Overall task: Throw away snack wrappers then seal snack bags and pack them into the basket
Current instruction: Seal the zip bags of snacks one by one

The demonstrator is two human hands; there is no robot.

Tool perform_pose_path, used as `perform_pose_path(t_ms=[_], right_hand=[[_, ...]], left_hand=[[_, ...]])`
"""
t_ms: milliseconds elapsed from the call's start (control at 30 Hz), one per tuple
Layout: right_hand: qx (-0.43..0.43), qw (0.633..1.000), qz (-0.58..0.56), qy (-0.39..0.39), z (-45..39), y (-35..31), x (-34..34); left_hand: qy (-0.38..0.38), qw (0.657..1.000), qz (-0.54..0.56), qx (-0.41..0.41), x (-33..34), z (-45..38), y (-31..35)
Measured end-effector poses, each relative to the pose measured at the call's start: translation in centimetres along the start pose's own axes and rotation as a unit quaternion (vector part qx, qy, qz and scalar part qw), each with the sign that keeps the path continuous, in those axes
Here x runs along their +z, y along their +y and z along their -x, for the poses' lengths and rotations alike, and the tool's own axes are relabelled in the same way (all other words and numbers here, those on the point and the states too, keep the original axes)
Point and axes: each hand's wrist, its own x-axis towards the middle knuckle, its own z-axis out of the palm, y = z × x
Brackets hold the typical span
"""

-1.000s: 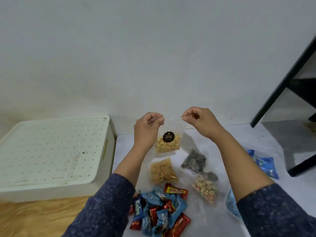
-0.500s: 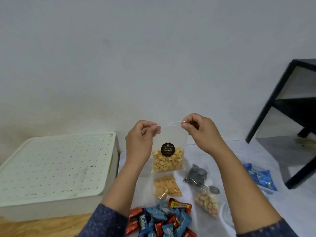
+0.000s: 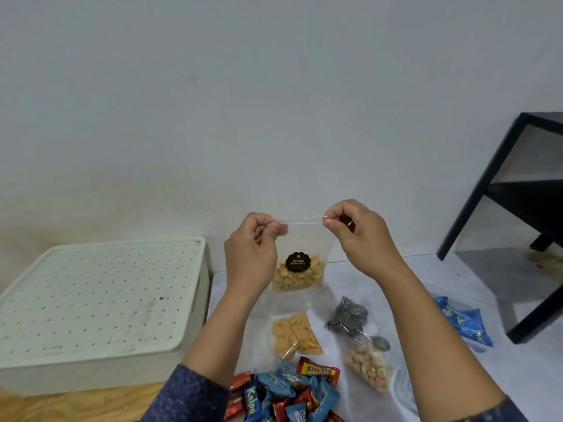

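Both grips were closed on one item: the left hand [image 3: 250, 254] pinched the top left corner of a clear snack bag [image 3: 300, 263], and the right hand [image 3: 361, 236] pinched the top right corner, thumb against curled fingers. Held taut between them, the bag's top edge ran roughly level, and the bag hung upright above the worktop [image 3: 350, 278] — pale nuts filled its lower part behind a round black label.

Nearest the camera lay a heap of blue and red candy wrappers [image 3: 283, 394] at the worktop's front edge, between the two dark blue sleeves. Just behind the heap lay a clear bag of orange sticks [image 3: 297, 333]; to its right, a clear bag of small pastel rounds [image 3: 368, 365], and beyond that a bag of dark spiral-patterned pieces [image 3: 347, 315]. A blue packet [image 3: 464, 322] lay well apart at the right side.

Left of the worktop stood a cream perforated box [image 3: 100, 303], its lid on. Further right stood a black frame [image 3: 499, 190] — set against the white wall [image 3: 243, 102].
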Motion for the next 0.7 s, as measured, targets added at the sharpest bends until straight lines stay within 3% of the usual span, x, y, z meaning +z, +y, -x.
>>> perform_pose_path(t_ms=[100, 300, 700], right_hand=[[-0.001, 0.999, -0.016, -0.034, 0.0, -0.2, 0.0], [-0.019, 1.000, 0.001, 0.004, 0.0, -0.1, -0.1], [-0.012, 0.998, -0.040, -0.038, 0.4, -0.1, 0.3]], left_hand=[[0.004, 1.000, -0.004, 0.007, 0.3, 0.2, 0.1], [-0.014, 0.998, 0.061, -0.006, 1.1, 0.7, 0.7], [-0.033, 0.996, 0.088, 0.005, 1.5, 1.2, 0.9]])
